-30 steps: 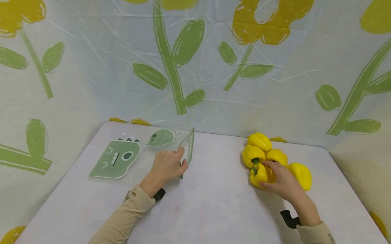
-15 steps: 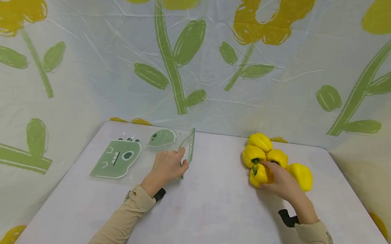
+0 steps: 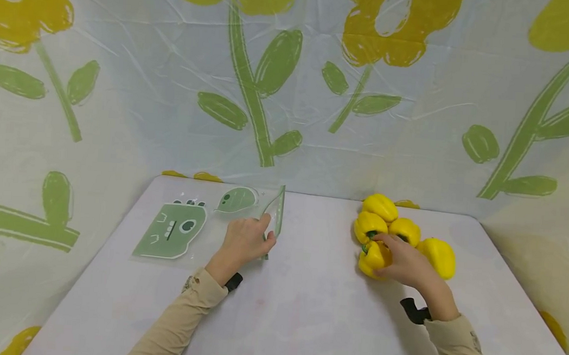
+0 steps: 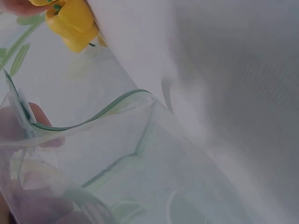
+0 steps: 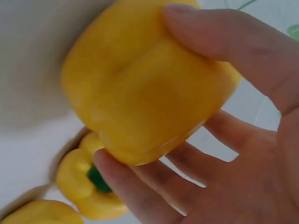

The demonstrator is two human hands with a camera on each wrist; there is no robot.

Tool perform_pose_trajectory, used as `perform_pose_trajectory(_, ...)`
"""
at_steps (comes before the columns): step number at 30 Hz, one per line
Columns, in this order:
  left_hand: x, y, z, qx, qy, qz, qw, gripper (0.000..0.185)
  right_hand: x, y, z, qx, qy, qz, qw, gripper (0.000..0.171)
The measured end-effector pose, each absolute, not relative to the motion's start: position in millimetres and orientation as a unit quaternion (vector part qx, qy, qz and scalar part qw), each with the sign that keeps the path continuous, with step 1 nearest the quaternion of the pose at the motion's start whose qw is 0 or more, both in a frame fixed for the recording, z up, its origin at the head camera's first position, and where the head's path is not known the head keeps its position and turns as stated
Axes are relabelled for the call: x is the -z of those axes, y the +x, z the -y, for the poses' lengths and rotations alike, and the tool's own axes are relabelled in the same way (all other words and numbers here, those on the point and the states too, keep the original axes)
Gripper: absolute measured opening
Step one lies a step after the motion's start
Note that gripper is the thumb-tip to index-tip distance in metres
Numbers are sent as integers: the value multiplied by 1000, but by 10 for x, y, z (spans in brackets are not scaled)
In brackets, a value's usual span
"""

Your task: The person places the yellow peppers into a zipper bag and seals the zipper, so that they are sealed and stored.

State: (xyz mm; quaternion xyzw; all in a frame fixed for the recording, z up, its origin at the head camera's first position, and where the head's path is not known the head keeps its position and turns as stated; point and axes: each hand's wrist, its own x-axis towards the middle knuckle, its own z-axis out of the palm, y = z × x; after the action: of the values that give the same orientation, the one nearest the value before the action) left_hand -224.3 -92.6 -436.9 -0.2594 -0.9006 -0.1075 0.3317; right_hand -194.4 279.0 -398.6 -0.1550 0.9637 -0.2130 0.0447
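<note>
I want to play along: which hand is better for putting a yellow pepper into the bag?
Probably the right hand: its thumb and fingers grip the front yellow pepper. The left hand is away from the peppers, holding the clear bag near its zip edge.

White table (image 3: 315, 320) with peppers (image 3: 405, 230), bag (image 3: 211, 225)

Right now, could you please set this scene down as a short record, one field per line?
surface: pale flat table
left hand: holds a clear plastic bag with green cartoon prints near its mouth
bag opening: appears parted
right hand: holds a yellow bell pepper with a green stem
held pepper touching table: cannot tell
also there: four other yellow bell peppers, beyond and beside it
backdrop: white sheet printed with yellow flowers and green leaves
</note>
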Motion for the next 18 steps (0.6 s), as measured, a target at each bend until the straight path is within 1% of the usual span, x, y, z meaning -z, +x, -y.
perform_pose_trajectory(3,4370,-2241,914,107,-257,901,333,30,3993,-1924,-2745,203,-151,-966,61,73)
perform_pose_trajectory(5,4366,-2240,913,106,-255,903,329,30,4015,-1929,-2709,191,-151,-968,63,75)
perform_pose_trajectory(7,4358,-2235,912,106,-253,906,324,30,4042,-1938,-2676,175,-151,-971,57,74)
perform_pose_trajectory(12,4354,-2231,919,107,-254,907,318,31,4092,-1990,-2593,148,-165,-975,23,64)
perform_pose_trajectory(18,4354,-2231,926,110,-256,910,308,34,4054,-2063,-2477,181,-192,-964,20,64)
